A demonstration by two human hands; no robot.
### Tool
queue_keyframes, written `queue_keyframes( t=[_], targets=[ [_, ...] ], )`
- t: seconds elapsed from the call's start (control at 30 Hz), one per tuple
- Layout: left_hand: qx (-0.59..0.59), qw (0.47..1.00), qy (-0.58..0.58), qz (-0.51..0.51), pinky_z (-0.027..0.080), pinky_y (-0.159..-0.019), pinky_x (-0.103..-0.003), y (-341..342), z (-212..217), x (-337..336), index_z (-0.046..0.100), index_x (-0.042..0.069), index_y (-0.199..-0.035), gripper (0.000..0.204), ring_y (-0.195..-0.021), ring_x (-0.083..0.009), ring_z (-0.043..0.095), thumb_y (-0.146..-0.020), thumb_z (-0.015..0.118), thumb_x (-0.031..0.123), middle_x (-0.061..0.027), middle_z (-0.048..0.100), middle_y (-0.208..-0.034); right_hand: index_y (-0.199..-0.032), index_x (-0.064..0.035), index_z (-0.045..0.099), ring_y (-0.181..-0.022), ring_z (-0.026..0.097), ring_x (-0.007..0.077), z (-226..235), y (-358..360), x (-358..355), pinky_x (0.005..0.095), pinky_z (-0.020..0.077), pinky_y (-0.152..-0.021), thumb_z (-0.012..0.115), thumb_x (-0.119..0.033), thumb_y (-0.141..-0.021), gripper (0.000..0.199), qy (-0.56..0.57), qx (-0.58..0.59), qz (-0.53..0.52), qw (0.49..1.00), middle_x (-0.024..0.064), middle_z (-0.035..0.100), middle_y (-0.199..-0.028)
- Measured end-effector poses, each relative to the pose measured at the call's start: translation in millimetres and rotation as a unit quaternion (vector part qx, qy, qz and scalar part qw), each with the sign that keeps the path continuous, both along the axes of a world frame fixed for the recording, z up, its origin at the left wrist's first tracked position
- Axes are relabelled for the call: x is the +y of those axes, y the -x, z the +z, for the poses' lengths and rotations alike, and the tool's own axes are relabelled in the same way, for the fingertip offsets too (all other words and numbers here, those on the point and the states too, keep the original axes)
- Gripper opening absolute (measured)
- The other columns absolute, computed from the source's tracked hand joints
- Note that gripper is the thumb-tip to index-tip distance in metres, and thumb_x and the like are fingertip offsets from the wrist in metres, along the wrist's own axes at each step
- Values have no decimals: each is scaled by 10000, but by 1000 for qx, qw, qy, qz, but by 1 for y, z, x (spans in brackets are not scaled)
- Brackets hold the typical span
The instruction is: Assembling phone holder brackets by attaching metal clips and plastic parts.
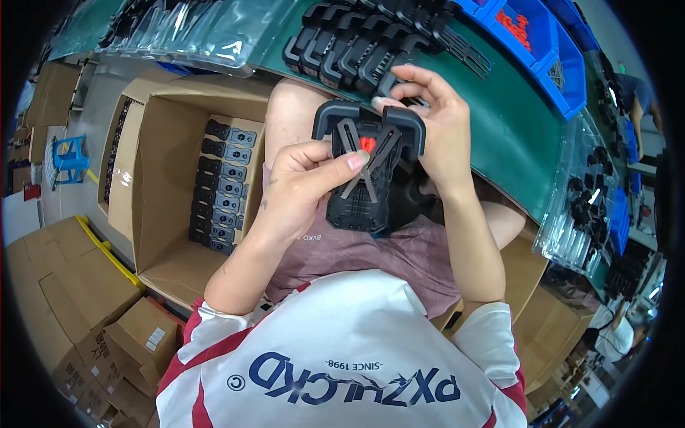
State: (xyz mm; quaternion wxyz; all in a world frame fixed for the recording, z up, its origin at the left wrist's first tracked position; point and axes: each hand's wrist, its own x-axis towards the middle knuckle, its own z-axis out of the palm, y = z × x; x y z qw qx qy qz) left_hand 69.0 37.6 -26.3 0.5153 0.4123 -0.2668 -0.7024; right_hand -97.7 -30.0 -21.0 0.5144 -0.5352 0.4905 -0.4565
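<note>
Fingers point(325, 160) around black sharpener point(367, 167)

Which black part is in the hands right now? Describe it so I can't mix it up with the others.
Start at the green bench with its row of black parts. Just below, above the lap, both hands hold one black part. Unlike the rest, it shows a red piece between crossed grey blades.

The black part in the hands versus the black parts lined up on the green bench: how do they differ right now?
The held black part is gripped by the left hand and right hand above the lap; the row of black parts lies untouched on the green bench. The held part shows a red piece and grey blades in its middle; none can be seen on the row. The held part is single; the row is packed side by side. Both are black plastic.
</note>
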Motion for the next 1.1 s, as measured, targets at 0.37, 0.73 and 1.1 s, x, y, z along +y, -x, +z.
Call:
queue_keyframes(
  t=[0.37, 0.73, 1.1],
  targets=[
    [-19, 1000, 10, 18, 385, -503, -124, 28, -1, -18, 662, -17, -809, 80, -583, -22, 505, -843, 652, 55, -23, 630, -698, -1034, -14, 599, -600, 493, 94, -3, 67, 72, 171, 409, -529, 700, 61, -724, 335, 83, 106, -250, 959, 76, 540, -961],
    [-80, 995, 56, -36, 332, -446, -130, 65, 15, -42, 659, 11, -749, 166, -504, -15, 444, -839, 662, 149, 16, 561, -600, -874, -61, 684, -712, 464, 163, -8, 84, 109, 235, 394, -589, 747, -19, -658, 229, 384, 93, -56, 917, 128, 547, -1013],
    [5, 998, 25, -63, 413, -489, -150, 67, 21, -43, 642, -35, -867, 169, -547, -62, 528, -863, 592, 126, -59, 621, -708, -847, -64, 709, -715, 473, 151, -9, 81, 105, 213, 364, -523, 745, -5, -669, 191, 387, 147, -58, 908, 135, 550, -1017]
  ],
)
